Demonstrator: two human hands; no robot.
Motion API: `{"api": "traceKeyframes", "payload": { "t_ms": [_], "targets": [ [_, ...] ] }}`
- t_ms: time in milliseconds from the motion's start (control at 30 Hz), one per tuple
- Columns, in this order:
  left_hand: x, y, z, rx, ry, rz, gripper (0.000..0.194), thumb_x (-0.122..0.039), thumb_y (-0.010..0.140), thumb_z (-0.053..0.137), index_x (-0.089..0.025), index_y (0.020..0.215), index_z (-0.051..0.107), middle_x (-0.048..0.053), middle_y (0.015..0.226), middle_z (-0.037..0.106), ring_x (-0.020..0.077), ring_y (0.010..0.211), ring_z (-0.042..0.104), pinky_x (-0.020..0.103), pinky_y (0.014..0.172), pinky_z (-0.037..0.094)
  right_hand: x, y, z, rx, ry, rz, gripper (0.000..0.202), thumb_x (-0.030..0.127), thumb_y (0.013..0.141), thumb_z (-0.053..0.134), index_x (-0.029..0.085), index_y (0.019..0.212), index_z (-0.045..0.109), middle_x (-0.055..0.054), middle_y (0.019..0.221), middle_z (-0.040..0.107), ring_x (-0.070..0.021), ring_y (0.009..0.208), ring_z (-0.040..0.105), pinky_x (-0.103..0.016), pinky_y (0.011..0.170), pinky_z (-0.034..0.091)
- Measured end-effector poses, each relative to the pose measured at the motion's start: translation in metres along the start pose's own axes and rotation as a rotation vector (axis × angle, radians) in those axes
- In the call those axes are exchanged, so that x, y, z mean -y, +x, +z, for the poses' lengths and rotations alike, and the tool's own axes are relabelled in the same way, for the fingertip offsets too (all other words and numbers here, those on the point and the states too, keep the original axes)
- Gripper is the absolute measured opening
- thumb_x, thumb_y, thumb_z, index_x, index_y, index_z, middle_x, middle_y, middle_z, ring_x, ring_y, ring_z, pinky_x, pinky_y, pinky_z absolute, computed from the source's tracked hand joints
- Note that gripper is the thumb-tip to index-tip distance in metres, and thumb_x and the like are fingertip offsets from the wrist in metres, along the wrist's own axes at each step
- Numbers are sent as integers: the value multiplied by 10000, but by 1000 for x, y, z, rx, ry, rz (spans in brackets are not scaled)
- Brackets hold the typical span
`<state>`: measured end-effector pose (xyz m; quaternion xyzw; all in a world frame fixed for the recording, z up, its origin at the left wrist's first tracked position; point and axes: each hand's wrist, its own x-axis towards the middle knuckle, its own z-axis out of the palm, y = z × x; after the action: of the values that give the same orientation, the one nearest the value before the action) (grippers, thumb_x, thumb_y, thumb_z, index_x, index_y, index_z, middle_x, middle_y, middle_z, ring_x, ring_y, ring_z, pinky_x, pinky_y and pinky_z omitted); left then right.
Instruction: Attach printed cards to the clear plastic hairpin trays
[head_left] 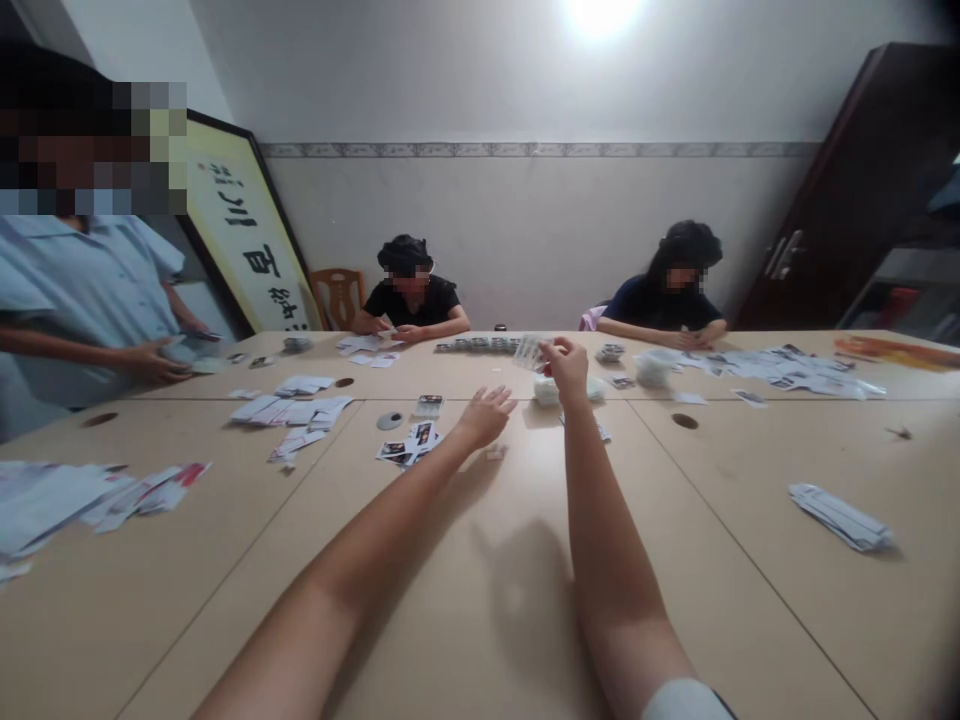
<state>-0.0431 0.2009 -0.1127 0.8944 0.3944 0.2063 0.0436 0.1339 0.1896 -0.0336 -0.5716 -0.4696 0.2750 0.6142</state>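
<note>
My left hand (487, 415) is over the middle of the table with its fingers spread, holding nothing. Just below it a small clear piece (496, 453) lies on the wood. Farther up, my right hand (566, 368) pinches a clear, printed plastic packet (529, 352) raised above the tabletop. A row of small packets (480, 344) stands behind it, near the far edge. Under the right hand is a pile of clear plastic sleeves (547, 390). To the left of my left hand lie dark picture cards (409, 446) and a small stack (430, 405).
Paper slips (292, 410) and white sheets (52, 495) lie on the left of the table (450, 620). A folded paper bundle (841, 517) is at right, scattered cards (787, 368) behind it. Two people sit opposite; another person (90, 290) stands at left.
</note>
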Motion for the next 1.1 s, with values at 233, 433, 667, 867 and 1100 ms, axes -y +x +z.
{"api": "traceKeyframes", "payload": {
  "t_ms": [233, 433, 667, 867, 1100],
  "targets": [
    [41, -93, -51, -400, -496, -237, 464, 19, 754, 544, -215, 1103, 741, 122, 1252, 673, 294, 1315, 506, 492, 1173, 364, 2, -20, 18, 375, -323, 42, 301, 349, 970, 646, 151, 1197, 640, -77, 1159, 678, -196, 960, 688, -383, 818, 602],
    [73, -133, -73, -665, -1161, -479, 492, -107, 619, 655, -182, 1104, 644, 80, 988, 676, 196, 892, 634, 280, 740, 528, -18, -34, 50, 508, -560, 86, 334, 351, 967, 649, 156, 1237, 629, -96, 1223, 661, -216, 1021, 680, -406, 861, 594],
    [76, -142, -86, -649, -1741, -563, 473, -123, 596, 588, -140, 1065, 645, 39, 760, 534, 130, 626, 501, 224, 535, 419, -56, -66, 106, 492, -660, 99, 353, 353, 967, 648, 183, 1275, 616, -104, 1300, 630, -241, 1116, 653, -445, 933, 569],
    [70, -141, -91, -611, -1896, -551, 655, -18, 501, 515, -147, 1133, 626, 22, 751, 508, 116, 617, 480, 200, 532, 395, -65, -84, 121, 532, -443, 49, 336, 360, 980, 625, 188, 1269, 619, -102, 1303, 630, -234, 1107, 653, -448, 934, 569],
    [55, -139, -91, -550, -1889, -516, 667, -9, 526, 510, -158, 1167, 619, 30, 790, 530, 126, 637, 490, 216, 562, 446, -49, -112, 152, 821, -12, -44, 276, 365, 990, 619, 142, 1150, 645, -41, 993, 698, -139, 779, 685, -306, 693, 600]
  ]
}}
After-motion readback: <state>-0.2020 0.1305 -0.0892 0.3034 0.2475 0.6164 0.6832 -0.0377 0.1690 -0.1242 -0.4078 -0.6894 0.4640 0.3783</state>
